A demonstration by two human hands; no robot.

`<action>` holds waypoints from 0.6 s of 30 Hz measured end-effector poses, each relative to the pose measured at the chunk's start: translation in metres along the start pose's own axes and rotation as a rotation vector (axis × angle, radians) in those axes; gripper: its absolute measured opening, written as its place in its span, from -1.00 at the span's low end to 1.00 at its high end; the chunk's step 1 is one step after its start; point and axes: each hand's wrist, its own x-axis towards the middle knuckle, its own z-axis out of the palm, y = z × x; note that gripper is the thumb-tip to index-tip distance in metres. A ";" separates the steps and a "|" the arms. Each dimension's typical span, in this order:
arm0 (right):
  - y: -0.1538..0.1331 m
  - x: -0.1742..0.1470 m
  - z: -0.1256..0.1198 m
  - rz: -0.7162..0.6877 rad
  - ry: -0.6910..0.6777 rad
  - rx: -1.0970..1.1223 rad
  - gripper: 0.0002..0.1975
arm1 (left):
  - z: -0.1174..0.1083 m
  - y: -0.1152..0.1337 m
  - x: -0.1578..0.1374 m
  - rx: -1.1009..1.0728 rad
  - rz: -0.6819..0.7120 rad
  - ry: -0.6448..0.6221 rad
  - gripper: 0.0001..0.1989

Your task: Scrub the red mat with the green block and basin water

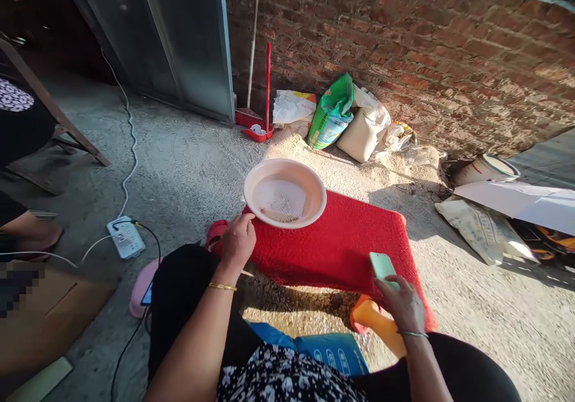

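A pale pink plastic basin (320,207) rests on the far left part of a low bench covered with a red cloth (350,228). Some liquid and a brownish patch show inside the basin. Beside its near left rim is my left hand (238,239), with the fingers curled in and the fingertips close to the rim; whatever they may hold is hidden. My right hand (404,303) grips a pale green flat rectangular object (383,265) by its near end, over the right part of the cloth.
Wet ground and a blue bag (332,351) lie below the bench's near side. A white power strip (126,237) with cords sits at left, near another person's foot (36,234). Sacks (332,111) and a red dustpan (258,132) stand along the brick wall.
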 end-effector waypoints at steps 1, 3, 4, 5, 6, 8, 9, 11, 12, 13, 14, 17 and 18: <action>-0.015 -0.008 0.006 -0.103 -0.016 0.029 -0.53 | 0.000 -0.003 0.001 -0.064 -0.034 0.062 -0.72; -0.056 -0.028 0.021 -0.356 -0.083 0.106 -0.62 | 0.002 -0.006 0.003 -0.180 -0.102 0.153 -0.74; -0.080 -0.040 0.029 -0.483 -0.125 0.139 -0.66 | 0.003 -0.008 0.003 -0.237 -0.135 0.187 -0.74; -0.105 -0.052 0.039 -0.606 -0.155 0.161 -0.69 | 0.005 -0.009 0.004 -0.294 -0.167 0.214 -0.75; -0.129 -0.064 0.047 -0.717 -0.174 0.167 -0.72 | 0.006 -0.010 0.004 -0.350 -0.197 0.236 -0.75; -0.174 -0.085 0.064 -0.892 -0.180 0.153 -0.74 | 0.006 -0.010 0.006 -0.443 -0.249 0.273 -0.76; -0.194 -0.093 0.070 -0.957 -0.178 0.136 -0.73 | 0.005 -0.010 0.006 -0.472 -0.268 0.289 -0.76; -0.227 -0.103 0.081 -1.045 -0.179 0.094 -0.69 | 0.002 -0.010 0.007 -0.489 -0.292 0.300 -0.77; -0.239 -0.104 0.085 -1.070 -0.186 0.073 -0.67 | 0.001 -0.010 0.007 -0.487 -0.299 0.296 -0.78; -0.248 -0.102 0.087 -1.082 -0.195 0.055 -0.65 | 0.000 -0.009 0.007 -0.486 -0.304 0.285 -0.78; -0.254 -0.099 0.089 -1.081 -0.203 0.044 -0.64 | -0.001 -0.010 0.007 -0.488 -0.307 0.272 -0.79; -0.254 -0.079 0.090 -1.013 -0.232 0.043 -0.65 | 0.001 -0.011 0.006 -0.512 -0.299 0.244 -0.78; -0.249 -0.071 0.089 -0.977 -0.244 0.052 -0.65 | 0.003 -0.011 0.006 -0.518 -0.291 0.236 -0.78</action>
